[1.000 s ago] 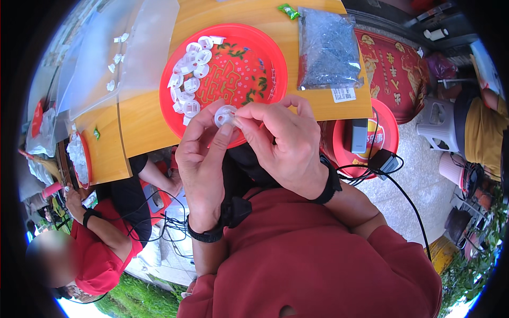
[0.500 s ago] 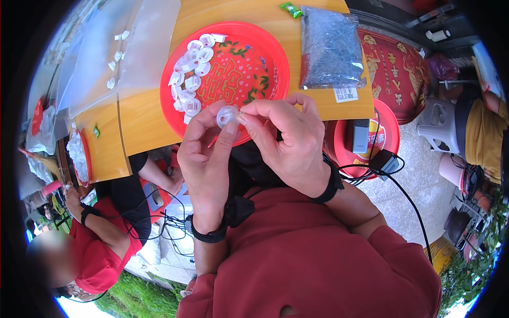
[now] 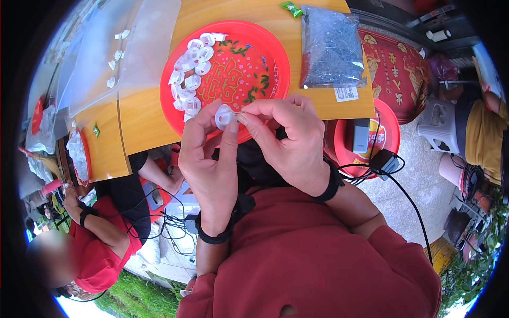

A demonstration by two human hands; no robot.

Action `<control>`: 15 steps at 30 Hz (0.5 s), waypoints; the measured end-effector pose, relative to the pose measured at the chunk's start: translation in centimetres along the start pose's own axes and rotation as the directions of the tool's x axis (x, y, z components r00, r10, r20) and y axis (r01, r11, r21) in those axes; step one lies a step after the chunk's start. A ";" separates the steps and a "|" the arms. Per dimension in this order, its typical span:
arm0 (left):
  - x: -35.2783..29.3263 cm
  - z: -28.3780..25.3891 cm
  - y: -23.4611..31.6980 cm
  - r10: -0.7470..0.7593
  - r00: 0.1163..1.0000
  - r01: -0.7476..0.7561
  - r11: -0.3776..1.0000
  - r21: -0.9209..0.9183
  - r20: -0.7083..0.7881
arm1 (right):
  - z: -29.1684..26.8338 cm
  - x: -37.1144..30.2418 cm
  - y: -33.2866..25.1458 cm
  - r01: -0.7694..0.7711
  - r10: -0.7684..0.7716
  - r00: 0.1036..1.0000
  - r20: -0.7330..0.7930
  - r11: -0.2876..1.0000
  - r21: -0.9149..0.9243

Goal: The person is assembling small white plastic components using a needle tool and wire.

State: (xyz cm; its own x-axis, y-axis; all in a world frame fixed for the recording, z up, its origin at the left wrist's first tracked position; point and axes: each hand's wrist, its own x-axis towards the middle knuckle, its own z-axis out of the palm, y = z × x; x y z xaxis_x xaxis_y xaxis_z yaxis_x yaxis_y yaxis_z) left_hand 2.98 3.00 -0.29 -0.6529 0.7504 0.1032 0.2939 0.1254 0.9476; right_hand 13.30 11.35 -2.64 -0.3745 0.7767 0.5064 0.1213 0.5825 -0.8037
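Observation:
Just over the near rim of a round red tray (image 3: pixel 284 71), my left hand (image 3: pixel 208 169) pinches a small round white plastic piece (image 3: pixel 222 118) between thumb and fingers. A dark opening shows in its face. My right hand (image 3: pixel 294 146) is closed at that piece's right side, thumb and forefinger pressed on a tiny thin part (image 3: pixel 238 114), perhaps metal; its kind is too small to make out. Several similar white round pieces (image 3: pixel 192 82) are clustered along the left side of the tray, which has a flowered pattern on its floor.
A clear bag of small bluish-grey parts (image 3: pixel 331 47) lies right of the tray. Plastic sheeting (image 3: pixel 143 47) covers the table's left, with more white pieces. A power bank (image 3: pixel 360 136) and black cables rest on a red stool (image 3: pixel 393 130). Another person in red (image 3: pixel 101 249) sits at left.
My left hand has turned a little, tilting the round piece and shifting it slightly left. A small gap with the thin part now shows between the piece and my right fingertips.

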 end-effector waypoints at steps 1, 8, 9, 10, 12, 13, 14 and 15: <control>0.0 0.0 0.1 0.026 1.000 -0.026 0.999 0.043 -0.005 | -0.1 0.0 0.0 -0.037 0.037 0.999 0.023 0.999 0.010; 0.0 0.3 0.2 0.145 0.989 -0.139 0.973 0.182 -0.016 | -0.2 0.4 0.9 0.098 -0.098 0.995 0.019 0.995 0.007; 0.0 0.2 0.3 0.125 0.992 -0.124 0.982 0.141 0.001 | -0.5 0.6 1.2 0.018 -0.034 0.994 0.105 0.988 0.157; 0.1 0.0 0.2 0.106 0.994 -0.107 0.989 0.101 0.018 | -0.7 0.7 1.4 -0.075 0.015 0.980 0.199 0.952 0.295; 0.1 -0.1 0.1 0.140 0.990 -0.141 0.985 0.097 0.027 | -1.2 1.2 1.2 -0.146 0.064 0.971 0.232 0.923 0.355; 0.0 -0.2 0.1 0.173 0.984 -0.176 0.980 0.092 0.037 | -1.5 1.4 1.1 -0.217 0.111 0.958 0.266 0.886 0.410; 0.0 -0.2 0.2 0.173 0.984 -0.176 0.980 0.091 0.036 | -1.7 1.6 1.1 -0.216 0.111 0.958 0.266 0.886 0.409; -0.1 -0.2 0.4 0.169 0.984 -0.173 0.981 0.083 0.057 | -1.9 1.7 1.2 -0.211 0.085 0.949 0.302 0.886 0.413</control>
State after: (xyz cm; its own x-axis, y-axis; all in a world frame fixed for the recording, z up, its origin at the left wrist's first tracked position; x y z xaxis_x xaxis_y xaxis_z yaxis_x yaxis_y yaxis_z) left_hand 2.97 2.86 0.13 -0.5530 0.7966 0.2442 0.4596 0.0472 0.8869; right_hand 14.53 13.87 -2.17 -0.6232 0.7144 0.3183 -0.1937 0.2534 -0.9478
